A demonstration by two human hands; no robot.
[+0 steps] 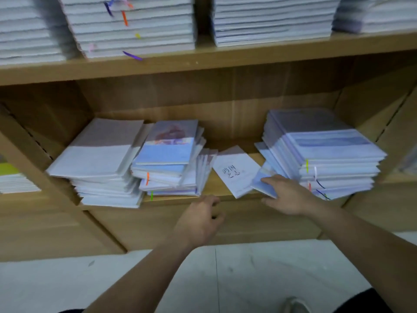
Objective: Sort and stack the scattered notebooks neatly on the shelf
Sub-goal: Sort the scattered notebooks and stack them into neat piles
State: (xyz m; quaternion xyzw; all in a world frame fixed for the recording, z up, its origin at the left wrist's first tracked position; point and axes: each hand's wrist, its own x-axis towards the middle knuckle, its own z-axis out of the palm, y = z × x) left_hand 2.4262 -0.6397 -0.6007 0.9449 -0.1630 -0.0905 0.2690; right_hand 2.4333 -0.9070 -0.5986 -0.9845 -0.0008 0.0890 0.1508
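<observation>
On the lower wooden shelf [178,198] lie three piles: a white stack [94,159] at left, an untidy blue-covered stack [167,159] in the middle, and a tall blue stack [325,152] at right. Between them a loose white notebook [237,172] with handwriting lies askew. Beside it a loose blue notebook [262,180] leans at the foot of the right stack. My right hand [286,195] holds that blue notebook, fingers on its cover and thumb below its front edge. My left hand [200,220] hovers below the shelf's front edge with fingers loosely curled, holding nothing.
The upper shelf [203,62] carries tall white notebook stacks with coloured ribbon markers. A few thin notebooks [206,166] lean against the middle pile. Side compartments hold more books at far left [13,179]. Grey tiled floor [112,279] lies below, with a shoe [293,304] at bottom.
</observation>
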